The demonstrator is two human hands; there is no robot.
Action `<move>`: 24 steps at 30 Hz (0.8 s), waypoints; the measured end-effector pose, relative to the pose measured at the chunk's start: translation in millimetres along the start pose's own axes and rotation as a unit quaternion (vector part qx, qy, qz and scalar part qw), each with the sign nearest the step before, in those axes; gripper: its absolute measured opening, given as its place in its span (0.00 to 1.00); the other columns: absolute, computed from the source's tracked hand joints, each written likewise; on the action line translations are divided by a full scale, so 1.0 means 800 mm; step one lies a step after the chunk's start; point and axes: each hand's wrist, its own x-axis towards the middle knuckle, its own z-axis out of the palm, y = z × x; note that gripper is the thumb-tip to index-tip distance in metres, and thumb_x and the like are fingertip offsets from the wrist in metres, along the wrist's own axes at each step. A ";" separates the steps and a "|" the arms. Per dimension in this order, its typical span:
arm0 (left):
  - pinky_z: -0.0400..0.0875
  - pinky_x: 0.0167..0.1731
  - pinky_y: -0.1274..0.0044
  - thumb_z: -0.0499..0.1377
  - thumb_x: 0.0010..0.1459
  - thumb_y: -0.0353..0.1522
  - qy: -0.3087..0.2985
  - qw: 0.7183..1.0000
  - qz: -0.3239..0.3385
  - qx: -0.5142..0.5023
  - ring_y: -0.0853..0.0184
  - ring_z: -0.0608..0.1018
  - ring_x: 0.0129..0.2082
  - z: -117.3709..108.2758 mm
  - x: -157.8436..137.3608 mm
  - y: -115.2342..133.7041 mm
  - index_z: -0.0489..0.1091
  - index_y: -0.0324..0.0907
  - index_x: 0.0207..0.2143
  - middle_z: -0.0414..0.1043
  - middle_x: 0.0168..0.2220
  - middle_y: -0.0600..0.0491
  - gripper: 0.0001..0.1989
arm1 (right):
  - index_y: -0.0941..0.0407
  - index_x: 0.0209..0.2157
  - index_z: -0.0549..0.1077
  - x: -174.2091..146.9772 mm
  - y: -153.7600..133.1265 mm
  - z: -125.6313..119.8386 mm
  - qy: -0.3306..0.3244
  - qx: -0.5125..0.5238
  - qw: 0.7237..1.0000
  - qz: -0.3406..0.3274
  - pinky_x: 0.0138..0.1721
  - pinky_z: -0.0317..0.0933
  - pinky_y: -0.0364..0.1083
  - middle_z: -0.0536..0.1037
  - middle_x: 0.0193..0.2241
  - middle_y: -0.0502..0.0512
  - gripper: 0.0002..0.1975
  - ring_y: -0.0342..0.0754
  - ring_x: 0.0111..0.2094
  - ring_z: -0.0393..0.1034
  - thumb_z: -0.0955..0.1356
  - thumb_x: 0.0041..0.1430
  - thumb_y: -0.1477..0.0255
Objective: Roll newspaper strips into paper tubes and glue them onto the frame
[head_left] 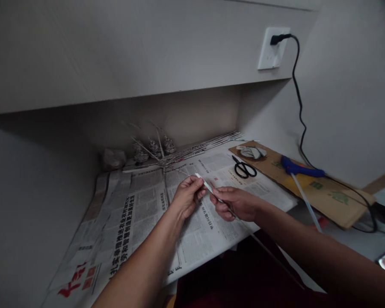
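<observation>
Between the fingertips of my left hand [190, 193] and my right hand [231, 202] runs a thin rolled paper stick [208, 186]. The left hand pinches it near its pale upper end. My right hand is closed round it a little lower, and its long tail slants down past my right forearm toward my lap. Just beyond the left hand, several paper sticks cross at a joined centre [163, 163] and spread outward; one arm points toward my hands. Whether it joins the held stick is hidden by my fingers.
Newspaper [147, 222] covers the table. Black-handled scissors [244, 167] lie to the right, near flat cardboard [333, 201] with a blue glue gun [301, 167] on it. Its black cord [300, 102] reaches a wall socket [269, 55]. Behind lie paper sticks [208, 144] and small woven pieces [169, 146].
</observation>
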 end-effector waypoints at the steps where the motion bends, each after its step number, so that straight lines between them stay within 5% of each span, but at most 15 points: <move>1: 0.69 0.22 0.87 0.71 0.39 0.33 -0.004 1.000 0.000 -0.004 0.76 0.73 0.21 0.000 0.000 0.000 0.68 0.37 0.25 0.70 0.21 0.56 0.15 | 0.57 0.31 0.63 -0.001 -0.002 -0.001 -0.010 0.027 1.000 0.011 0.16 0.48 0.39 0.57 0.16 0.42 0.16 0.37 0.15 0.53 0.62 0.60 0.57; 10: 0.65 0.17 0.88 0.69 0.42 0.36 0.003 0.999 -0.024 0.022 0.77 0.71 0.20 -0.001 -0.001 0.002 0.74 0.35 0.34 0.69 0.21 0.55 0.17 | 0.59 0.29 0.66 0.011 0.007 -0.001 0.073 -0.060 0.994 -0.053 0.16 0.48 0.39 0.62 0.15 0.45 0.17 0.38 0.14 0.56 0.62 0.61 0.58; 16: 0.66 0.19 0.88 0.69 0.41 0.35 -0.019 0.999 -0.038 0.018 0.78 0.69 0.19 0.002 -0.003 0.005 0.73 0.34 0.31 0.67 0.20 0.56 0.16 | 0.56 0.30 0.61 0.006 0.004 0.001 -0.011 0.037 0.999 0.014 0.15 0.47 0.39 0.54 0.14 0.40 0.17 0.37 0.13 0.51 0.60 0.61 0.55; 19: 0.63 0.17 0.88 0.69 0.42 0.36 0.000 0.999 -0.018 0.034 0.79 0.68 0.17 -0.001 0.002 0.002 0.72 0.35 0.30 0.67 0.19 0.57 0.16 | 0.56 0.31 0.63 0.008 0.004 0.003 0.081 -0.110 0.990 -0.045 0.16 0.50 0.40 0.61 0.16 0.43 0.17 0.38 0.15 0.56 0.61 0.61 0.55; 21: 0.62 0.16 0.87 0.69 0.41 0.37 0.013 0.999 0.003 0.051 0.79 0.67 0.17 -0.003 0.004 0.001 0.72 0.36 0.28 0.67 0.18 0.57 0.15 | 0.56 0.30 0.63 0.011 0.006 0.006 0.150 -0.226 0.958 -0.093 0.18 0.53 0.40 0.65 0.19 0.45 0.15 0.38 0.17 0.59 0.63 0.60 0.58; 24: 0.62 0.17 0.87 0.70 0.40 0.36 0.000 0.998 0.012 0.064 0.79 0.68 0.18 -0.004 0.004 0.000 0.72 0.36 0.28 0.67 0.19 0.57 0.15 | 0.56 0.30 0.64 0.016 0.011 0.009 0.168 -0.266 0.943 -0.111 0.19 0.53 0.40 0.64 0.17 0.45 0.14 0.38 0.16 0.58 0.61 0.61 0.59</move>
